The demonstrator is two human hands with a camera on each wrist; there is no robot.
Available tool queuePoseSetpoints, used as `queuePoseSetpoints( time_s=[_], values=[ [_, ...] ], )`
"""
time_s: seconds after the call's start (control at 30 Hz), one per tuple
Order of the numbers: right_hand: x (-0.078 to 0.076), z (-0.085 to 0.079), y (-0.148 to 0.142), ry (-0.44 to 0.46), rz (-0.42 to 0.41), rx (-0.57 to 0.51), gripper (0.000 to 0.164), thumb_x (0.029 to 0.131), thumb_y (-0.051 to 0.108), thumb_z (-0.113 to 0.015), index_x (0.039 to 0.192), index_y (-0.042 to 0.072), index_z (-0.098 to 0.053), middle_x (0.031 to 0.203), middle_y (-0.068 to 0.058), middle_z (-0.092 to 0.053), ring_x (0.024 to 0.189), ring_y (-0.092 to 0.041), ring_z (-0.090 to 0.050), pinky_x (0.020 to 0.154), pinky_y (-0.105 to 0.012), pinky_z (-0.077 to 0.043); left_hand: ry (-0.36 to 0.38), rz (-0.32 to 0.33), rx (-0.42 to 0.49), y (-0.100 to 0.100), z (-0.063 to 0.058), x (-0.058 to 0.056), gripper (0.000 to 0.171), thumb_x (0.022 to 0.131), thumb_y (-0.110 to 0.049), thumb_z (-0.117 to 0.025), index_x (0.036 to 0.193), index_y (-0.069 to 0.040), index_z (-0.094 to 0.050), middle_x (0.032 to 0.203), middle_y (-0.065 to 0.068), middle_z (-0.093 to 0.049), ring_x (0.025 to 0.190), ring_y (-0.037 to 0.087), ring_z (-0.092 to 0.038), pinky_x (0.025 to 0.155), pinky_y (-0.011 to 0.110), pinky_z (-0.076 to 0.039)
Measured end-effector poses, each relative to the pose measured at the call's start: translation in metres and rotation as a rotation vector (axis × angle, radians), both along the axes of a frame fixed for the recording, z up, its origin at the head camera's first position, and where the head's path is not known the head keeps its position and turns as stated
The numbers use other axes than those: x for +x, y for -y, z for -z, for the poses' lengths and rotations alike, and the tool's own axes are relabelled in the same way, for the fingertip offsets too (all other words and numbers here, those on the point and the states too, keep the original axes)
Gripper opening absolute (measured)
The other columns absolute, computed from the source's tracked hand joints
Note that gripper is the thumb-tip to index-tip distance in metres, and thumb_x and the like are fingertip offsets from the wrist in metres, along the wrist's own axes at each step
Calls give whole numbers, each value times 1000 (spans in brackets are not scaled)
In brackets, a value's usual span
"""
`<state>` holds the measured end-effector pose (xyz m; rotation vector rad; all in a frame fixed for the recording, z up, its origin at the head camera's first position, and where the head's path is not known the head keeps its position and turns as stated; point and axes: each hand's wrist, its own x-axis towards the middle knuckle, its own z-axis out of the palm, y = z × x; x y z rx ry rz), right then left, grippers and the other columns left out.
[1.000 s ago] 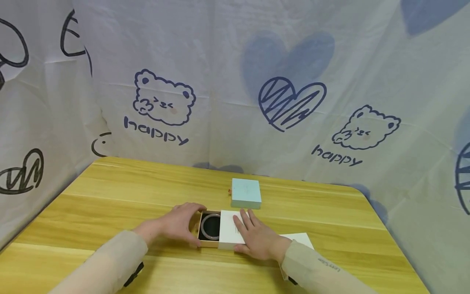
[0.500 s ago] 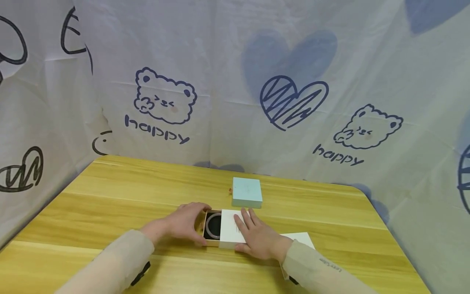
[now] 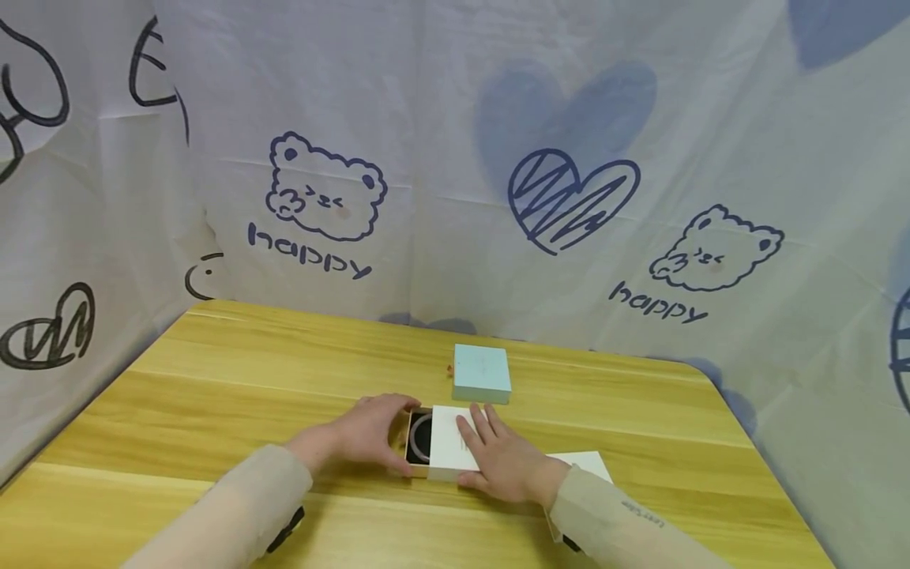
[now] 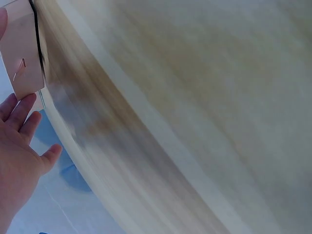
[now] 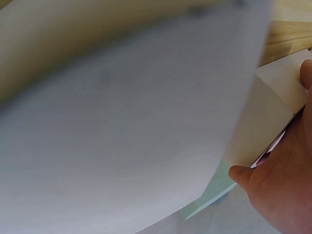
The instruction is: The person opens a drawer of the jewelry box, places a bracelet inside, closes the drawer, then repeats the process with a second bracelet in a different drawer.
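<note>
In the head view, a drawer-style gift box lies on the table, its white sleeve partly covering a brown-edged drawer. Inside the drawer a greyish bangle sits on a black insert, its right part hidden under the sleeve. My left hand grips the drawer's outer end between thumb and fingers. The left wrist view shows that end panel with a small slit in it. My right hand rests on top of the sleeve, fingers spread and fairly straight, thumb at the near edge.
Behind the sleeve stands a light blue box with a small red tab on its left. A flat white item lies partly under the right forearm. Patterned cloth hangs behind the wooden table.
The left hand has moved right, pushing the drawer further into the sleeve, so less of the bangle shows. The right hand stays on the sleeve.
</note>
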<state>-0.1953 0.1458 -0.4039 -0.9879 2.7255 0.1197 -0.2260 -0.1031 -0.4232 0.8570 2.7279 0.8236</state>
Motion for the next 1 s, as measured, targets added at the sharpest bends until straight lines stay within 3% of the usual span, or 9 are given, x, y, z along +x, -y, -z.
queuePoseSetpoints(
  time_s=[0.3,0.53,0.77,1.0],
  values=[
    [-1,1,-2,12,13,13,76,94,53,-36,150,7,-11,156,-22,-8,143,-40,-10,114,-45,-28,22,8,-8,-10,0,-1,104,62,-52,-80,143,-6,-33,141,11,-46,128,31,-44,109,58,-25],
    [-2,2,-3,-5,-3,10,76,95,52,-37,149,6,-13,155,-24,-9,143,-42,-11,113,-45,-28,-13,35,-53,-20,-2,-3,107,63,-54,-78,145,-9,-28,141,9,-46,129,30,-43,109,56,-27],
    [-2,2,-2,-26,-22,0,76,94,52,-38,148,4,-15,153,-26,-12,141,-45,-14,111,-46,-31,-52,58,-144,-27,-4,-3,116,62,-57,-77,149,-11,-16,106,0,-61,114,23,-52,109,52,-27],
    [-2,2,-2,-14,-13,12,76,95,52,-37,149,6,-13,154,-24,-9,142,-43,-12,112,-45,-30,14,99,-127,-29,-2,-2,121,63,-55,-78,151,-13,-6,99,-7,-58,112,21,-52,111,53,-24]
  ],
)
